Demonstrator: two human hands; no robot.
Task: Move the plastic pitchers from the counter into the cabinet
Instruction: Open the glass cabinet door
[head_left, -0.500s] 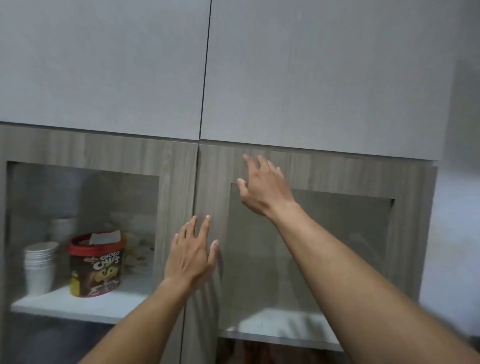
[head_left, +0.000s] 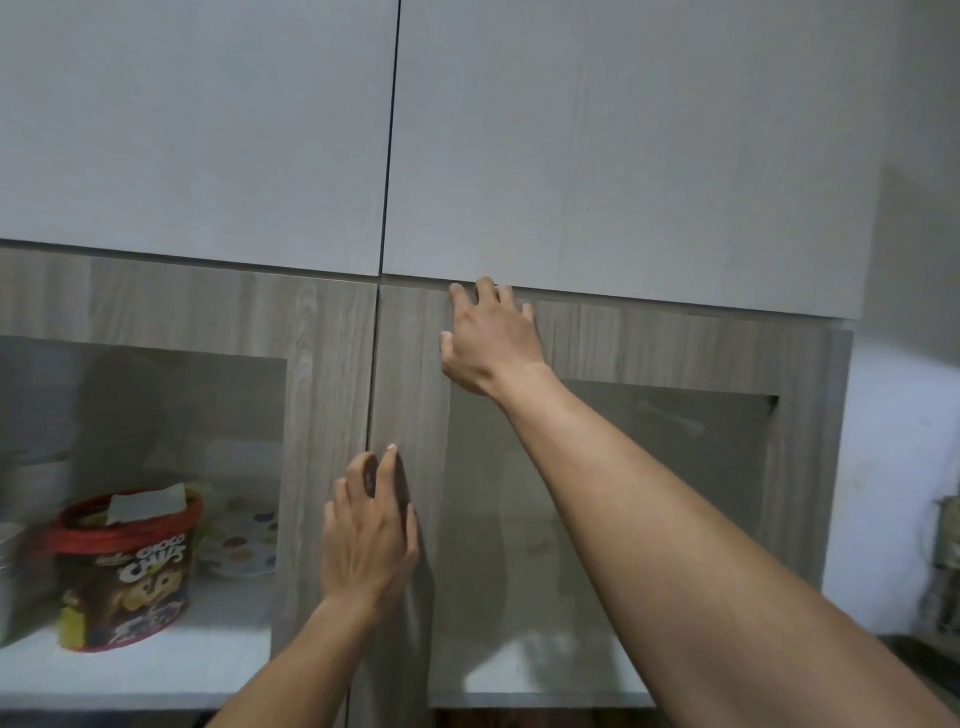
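No plastic pitcher is in view. I face a wall cabinet with two wood-grain, glass-paned doors, both shut. My right hand (head_left: 488, 338) lies spread on the top rail of the right door (head_left: 649, 343), its fingertips at the gap under the white upper door. My left hand (head_left: 369, 525) rests flat on the left stile of that same door, fingertips near the centre seam. Neither hand holds anything. Behind the right pane I see a bare white shelf (head_left: 550, 670).
Behind the left glass door (head_left: 322, 415) stand a red-lidded Choco Chips tub (head_left: 124, 571), a dotted dish (head_left: 244, 540) and stacked white cups at the far left. Two plain white upper doors (head_left: 623, 156) hang above. A white wall is at right.
My right hand has slid up from the glass pane's corner to the door's top edge. My left hand has shifted right onto the right door's stile. The view has moved closer.
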